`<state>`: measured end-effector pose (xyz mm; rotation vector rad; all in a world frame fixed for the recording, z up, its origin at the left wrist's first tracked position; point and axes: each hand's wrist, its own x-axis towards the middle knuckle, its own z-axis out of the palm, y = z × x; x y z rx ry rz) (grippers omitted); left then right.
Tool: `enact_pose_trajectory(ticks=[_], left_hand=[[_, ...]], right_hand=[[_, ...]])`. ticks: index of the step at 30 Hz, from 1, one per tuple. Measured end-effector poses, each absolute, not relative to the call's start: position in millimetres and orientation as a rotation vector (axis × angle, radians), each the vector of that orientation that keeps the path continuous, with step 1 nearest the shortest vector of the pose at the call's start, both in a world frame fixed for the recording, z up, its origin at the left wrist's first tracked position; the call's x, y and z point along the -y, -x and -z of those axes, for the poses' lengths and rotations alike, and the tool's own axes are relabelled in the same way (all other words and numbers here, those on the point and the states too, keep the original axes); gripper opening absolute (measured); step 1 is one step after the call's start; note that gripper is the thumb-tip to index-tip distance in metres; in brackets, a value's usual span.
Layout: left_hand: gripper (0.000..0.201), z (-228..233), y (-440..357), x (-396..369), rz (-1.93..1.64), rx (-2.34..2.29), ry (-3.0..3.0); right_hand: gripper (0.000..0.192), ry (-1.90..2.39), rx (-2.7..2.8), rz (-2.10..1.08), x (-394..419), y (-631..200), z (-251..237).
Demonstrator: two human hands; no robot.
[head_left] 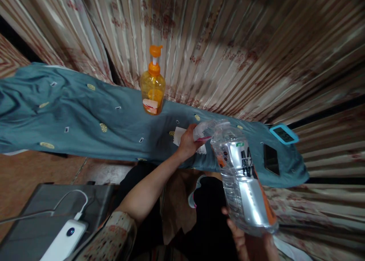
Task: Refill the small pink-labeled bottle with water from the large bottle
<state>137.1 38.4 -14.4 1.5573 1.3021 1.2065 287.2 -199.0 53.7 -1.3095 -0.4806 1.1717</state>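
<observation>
Right hand (251, 244): grips large bottle (242, 177) base, tilted.
Left hand (186, 141): closed round small bottle (203, 131) on desk (71, 120).
Advice: align mouths, tip slowly.

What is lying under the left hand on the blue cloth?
A white sheet of paper lies on the blue cloth under the left hand. The hand and the small clear bottle it holds cover much of it, so any print stays hidden.

The left arm is stretched forward, its hand (186, 141) closed in a grip with the wrist bent; the right hand (251, 242) is held low and near, fingers curled upward in a grasp
</observation>
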Motion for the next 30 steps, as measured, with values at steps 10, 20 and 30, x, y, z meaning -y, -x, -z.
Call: enact_pose_trajectory(ticks=[10,20,30], left_hand=[[0.053,16.0,-136.9,-39.1,-1.222,-1.285,-1.548],[0.052,16.8,-136.4,-38.8,-1.246,-1.261,-1.547],[0.052,16.3,-136.9,-39.0,-1.234,-1.272,-1.54]], right_hand=[[0.046,1.309,0.505,-1.185,202.8,-288.4,-56.6],[0.05,1.377,0.438,-1.134,200.9,-283.6,-58.9],[0.052,1.379,0.475,-1.133,200.7,-286.7,-58.6]])
